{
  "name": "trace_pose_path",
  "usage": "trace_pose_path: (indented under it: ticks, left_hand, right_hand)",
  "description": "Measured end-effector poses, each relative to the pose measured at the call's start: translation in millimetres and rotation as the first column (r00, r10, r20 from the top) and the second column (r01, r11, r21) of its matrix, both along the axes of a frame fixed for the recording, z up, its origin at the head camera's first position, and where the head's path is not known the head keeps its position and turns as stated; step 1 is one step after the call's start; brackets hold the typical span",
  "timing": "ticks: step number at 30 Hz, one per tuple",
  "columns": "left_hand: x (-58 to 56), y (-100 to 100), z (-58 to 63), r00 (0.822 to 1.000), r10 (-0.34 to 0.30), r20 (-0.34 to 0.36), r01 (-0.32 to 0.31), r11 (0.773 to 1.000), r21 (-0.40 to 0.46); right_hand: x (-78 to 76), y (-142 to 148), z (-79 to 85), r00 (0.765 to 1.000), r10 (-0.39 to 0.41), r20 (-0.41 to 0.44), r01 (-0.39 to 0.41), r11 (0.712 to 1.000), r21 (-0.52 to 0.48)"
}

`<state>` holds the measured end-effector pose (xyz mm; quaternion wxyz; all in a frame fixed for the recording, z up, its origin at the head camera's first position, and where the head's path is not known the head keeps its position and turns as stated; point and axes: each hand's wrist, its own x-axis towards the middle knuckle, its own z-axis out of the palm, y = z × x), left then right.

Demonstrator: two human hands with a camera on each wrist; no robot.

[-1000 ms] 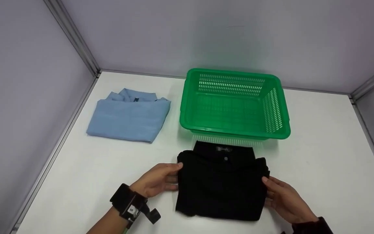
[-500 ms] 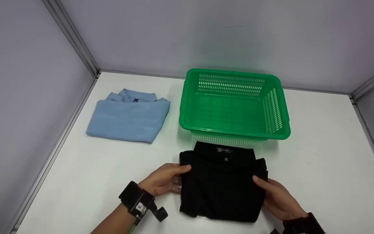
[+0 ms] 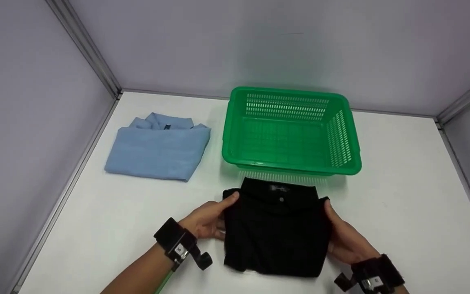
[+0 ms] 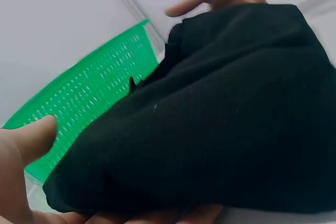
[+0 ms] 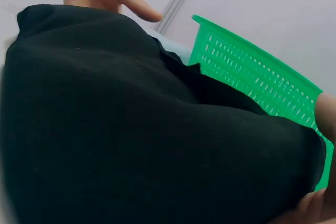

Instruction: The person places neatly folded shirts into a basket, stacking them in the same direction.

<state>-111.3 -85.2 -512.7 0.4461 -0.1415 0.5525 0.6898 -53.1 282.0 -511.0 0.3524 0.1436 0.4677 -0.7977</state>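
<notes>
Evidently the black garment (image 3: 278, 241) is folded into a compact block already, its label (image 3: 279, 188) and button (image 3: 281, 199) showing at the top; whether that strip is a collar or a waistband, I can't tell. Both hands grasp it by the sides: the left hand (image 3: 208, 220) and the right hand (image 3: 353, 241) each have fingers tucked under an edge and thumb above, though how firmly the thumbs press is unclear. It sits about midway between the left and right edges of the bench (image 3: 402, 183), just in front of the green slotted basket (image 3: 292, 167), which stands by the far edge. Toward the far-left corner lies a light-blue collared shirt (image 3: 157, 153), folded too and untouched. So folding looks finished on both; what remains, I'd judge, is handling this one and releasing it. Neither garment lies in the basket.
</notes>
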Motion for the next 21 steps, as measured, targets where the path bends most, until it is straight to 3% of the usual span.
trace_pose_path:
  ticks: [5, 9, 15, 21]
  left_hand:
    - [-18.2, -2.8, 1.1, 0.996, -0.089, 0.023, 0.089, 0.995, -0.036]
    - [-25.7, -3.5, -1.5, 0.991, -0.135, 0.024, 0.136, 0.988, -0.077]
    - [-24.1, -1.7, -2.7, 0.992, -0.129, 0.014, 0.129, 0.987, -0.091]
    - [-21.9, -2.2, -2.1, 0.994, -0.108, -0.01, 0.107, 0.99, -0.09]
  right_hand:
    - [-15.8, 11.1, -0.2, 0.997, 0.056, 0.044, -0.052, 0.995, -0.083]
    - [-25.0, 13.1, -2.3, 0.993, 0.084, 0.087, -0.08, 0.995, -0.055]
    - [-27.6, 11.8, -4.0, 0.991, 0.058, 0.118, -0.063, 0.997, 0.041]
    - [-23.8, 17.1, -0.6, 0.996, 0.044, 0.083, -0.045, 0.999, 0.012]
